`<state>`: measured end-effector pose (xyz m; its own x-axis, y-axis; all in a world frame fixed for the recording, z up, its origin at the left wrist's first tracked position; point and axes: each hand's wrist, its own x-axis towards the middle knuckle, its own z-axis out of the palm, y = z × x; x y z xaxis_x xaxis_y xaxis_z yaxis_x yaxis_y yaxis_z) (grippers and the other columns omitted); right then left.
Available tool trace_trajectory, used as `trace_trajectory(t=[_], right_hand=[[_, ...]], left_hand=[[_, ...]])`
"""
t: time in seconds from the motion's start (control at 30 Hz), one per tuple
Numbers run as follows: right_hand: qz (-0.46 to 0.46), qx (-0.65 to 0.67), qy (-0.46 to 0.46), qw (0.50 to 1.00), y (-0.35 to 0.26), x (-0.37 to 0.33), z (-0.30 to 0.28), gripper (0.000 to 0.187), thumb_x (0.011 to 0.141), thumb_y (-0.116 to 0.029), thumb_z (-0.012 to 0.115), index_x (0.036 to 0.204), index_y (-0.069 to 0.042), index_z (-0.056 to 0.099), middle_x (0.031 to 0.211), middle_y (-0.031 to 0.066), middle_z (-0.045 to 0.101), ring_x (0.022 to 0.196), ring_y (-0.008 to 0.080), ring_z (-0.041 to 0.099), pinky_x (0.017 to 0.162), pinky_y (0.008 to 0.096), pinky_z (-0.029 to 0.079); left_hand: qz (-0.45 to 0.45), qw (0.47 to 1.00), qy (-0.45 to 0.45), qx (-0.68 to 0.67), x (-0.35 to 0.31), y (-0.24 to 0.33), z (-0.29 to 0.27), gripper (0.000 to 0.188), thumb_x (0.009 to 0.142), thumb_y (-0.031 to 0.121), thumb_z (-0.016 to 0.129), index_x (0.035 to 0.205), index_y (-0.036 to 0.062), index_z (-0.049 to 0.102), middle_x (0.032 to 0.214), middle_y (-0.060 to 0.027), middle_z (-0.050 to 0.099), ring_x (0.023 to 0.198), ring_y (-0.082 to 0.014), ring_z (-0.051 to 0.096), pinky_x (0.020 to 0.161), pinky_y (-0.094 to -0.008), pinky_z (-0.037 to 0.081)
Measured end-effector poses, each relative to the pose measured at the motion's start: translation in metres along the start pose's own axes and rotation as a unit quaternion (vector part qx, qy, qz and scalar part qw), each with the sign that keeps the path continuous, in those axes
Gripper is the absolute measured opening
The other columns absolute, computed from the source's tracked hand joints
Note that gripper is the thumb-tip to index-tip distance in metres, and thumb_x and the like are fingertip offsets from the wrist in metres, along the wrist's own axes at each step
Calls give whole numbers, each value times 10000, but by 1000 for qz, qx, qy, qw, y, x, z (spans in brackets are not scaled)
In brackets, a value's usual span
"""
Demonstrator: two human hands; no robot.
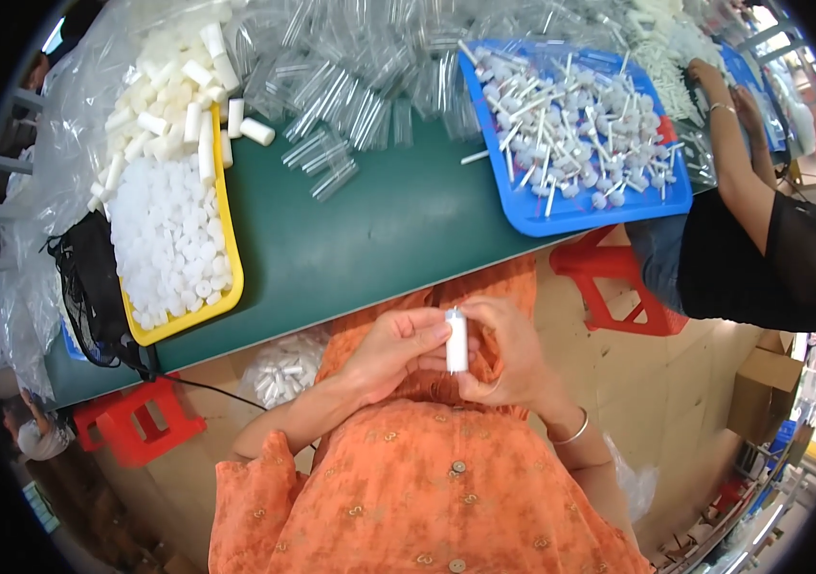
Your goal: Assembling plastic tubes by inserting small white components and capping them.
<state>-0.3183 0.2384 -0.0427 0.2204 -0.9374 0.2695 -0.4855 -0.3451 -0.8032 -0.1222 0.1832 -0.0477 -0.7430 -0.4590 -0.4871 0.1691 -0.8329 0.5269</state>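
Observation:
A small white cylinder [457, 342] stands upright between both my hands, just in front of the green table's near edge and above my orange lap. My left hand [391, 349] touches its upper side with the fingertips. My right hand [506, 354] wraps around it from the right and grips its lower end. Both hands are closed on this one piece.
On the green table [379, 230], a yellow tray [229, 244] of white caps and tubes sits left, clear plastic tubes [350, 86] are piled at the back, and a blue tray [561, 215] of white stemmed parts sits right. Another person's arm [733, 143] reaches there. A bag of white pieces [283, 368] lies beside red stools.

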Motion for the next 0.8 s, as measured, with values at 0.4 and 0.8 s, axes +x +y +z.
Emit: trace_trajectory(t=[0.4,0.8], right_hand=[[-4,17,-40,999,-16,10,0,815,645,-269,867,1320,-19,485,1204,159,593,1064,320,604,896,386,500],[-115,-374,65,918,72,162,-83,173,818,-22,653,990,-30,652,954,126,611,886,313,610,732,396,513]], left_hand=[[-6,998,57,-8,-18,0,-7,272,991,238,565,1145,14,582,1030,-140,680,921,-228,686,844,-360,569],[-117,574,268,765,-153,-38,-171,363,787,327,740,927,-1,672,810,-210,674,802,-405,643,709,-481,502]])
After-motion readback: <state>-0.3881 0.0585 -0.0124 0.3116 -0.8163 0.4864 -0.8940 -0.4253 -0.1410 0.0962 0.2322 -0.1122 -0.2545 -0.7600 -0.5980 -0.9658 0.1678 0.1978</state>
